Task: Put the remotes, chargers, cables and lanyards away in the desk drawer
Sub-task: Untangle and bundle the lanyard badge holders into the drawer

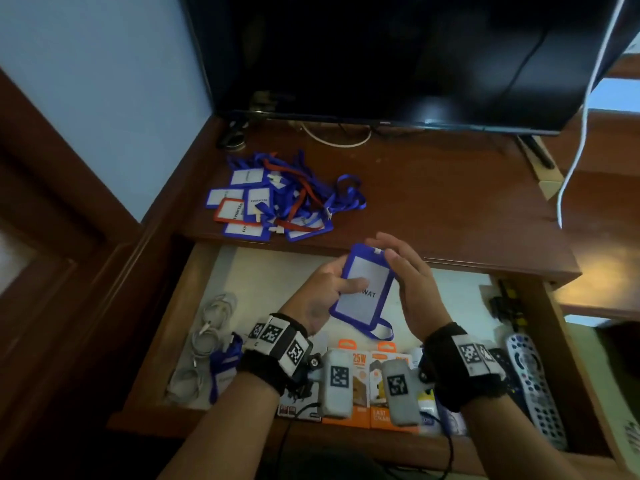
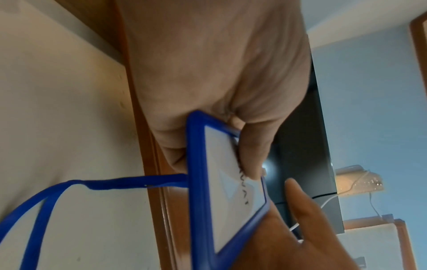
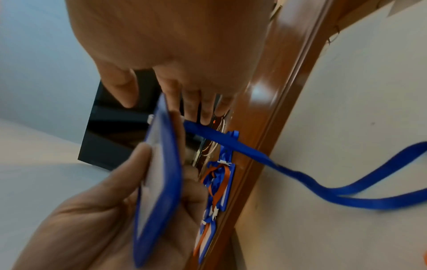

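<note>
Left hand (image 1: 323,292) grips blue badge holder (image 1: 363,285) above open drawer (image 1: 194,271), thumb across card face, fingers curled behind. Right hand (image 1: 410,289) alongside, fingers straight and near together, tips at holder's top edge; I cannot tell whether they pinch strap (image 3: 323,184). Strap loop trails onto drawer liner. Lanyard pile (image 1: 277,199) remains on desktop. Risk, in my judgement: loose strap snags drawer front or drags chargers (image 1: 360,386); careless drop tangles cables (image 1: 207,341).
</note>
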### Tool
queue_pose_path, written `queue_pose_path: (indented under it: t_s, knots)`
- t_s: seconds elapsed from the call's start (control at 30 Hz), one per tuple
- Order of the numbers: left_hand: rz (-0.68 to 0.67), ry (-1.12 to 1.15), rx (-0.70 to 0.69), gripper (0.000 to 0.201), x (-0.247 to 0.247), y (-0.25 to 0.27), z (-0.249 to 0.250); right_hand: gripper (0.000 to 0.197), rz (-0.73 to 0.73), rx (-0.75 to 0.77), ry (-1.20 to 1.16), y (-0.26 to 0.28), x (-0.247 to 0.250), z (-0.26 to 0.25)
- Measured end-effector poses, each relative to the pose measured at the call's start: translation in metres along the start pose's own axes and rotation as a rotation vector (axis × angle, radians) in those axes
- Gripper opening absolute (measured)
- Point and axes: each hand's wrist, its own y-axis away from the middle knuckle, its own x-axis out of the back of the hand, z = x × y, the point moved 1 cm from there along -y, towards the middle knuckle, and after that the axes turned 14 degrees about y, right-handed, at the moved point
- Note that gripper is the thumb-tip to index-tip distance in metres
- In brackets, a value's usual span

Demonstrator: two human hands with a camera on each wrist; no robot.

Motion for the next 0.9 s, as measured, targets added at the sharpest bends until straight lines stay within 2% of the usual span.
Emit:
queue_pose_path:
  t_s: [0.17, 0.33, 0.53, 0.67, 0.8, 0.9]
  knots:
    - [0.02, 0.064, -0.062, 0.037, 0.001, 0.004, 0.006, 0.024, -0.013, -0.119, -0.068, 0.005, -0.018, 0.003]
    - [0.091, 0.181, -0.139, 0.039, 0.004, 0.003, 0.007, 0.021, -0.044, -0.122, -0.014, 0.011, -0.026, 0.008]
    - [0.169, 0.275, -0.266, 0.041, 0.01, -0.005, 0.001, 0.022, -0.149, -0.085, 0.231, 0.013, -0.026, 0.011]
    - [0.192, 0.326, -0.238, 0.028, 0.019, -0.006, -0.005, 0.015, -0.223, -0.157, 0.257, 0.018, -0.02, 0.018]
    - [0.195, 0.357, -0.176, 0.036, 0.027, -0.005, -0.006, 0.022, -0.261, -0.178, 0.305, 0.02, -0.012, 0.016]
    - [0.251, 0.356, -0.134, 0.024, 0.032, -0.006, -0.005, 0.019, -0.247, -0.168, 0.292, 0.022, -0.002, 0.012]
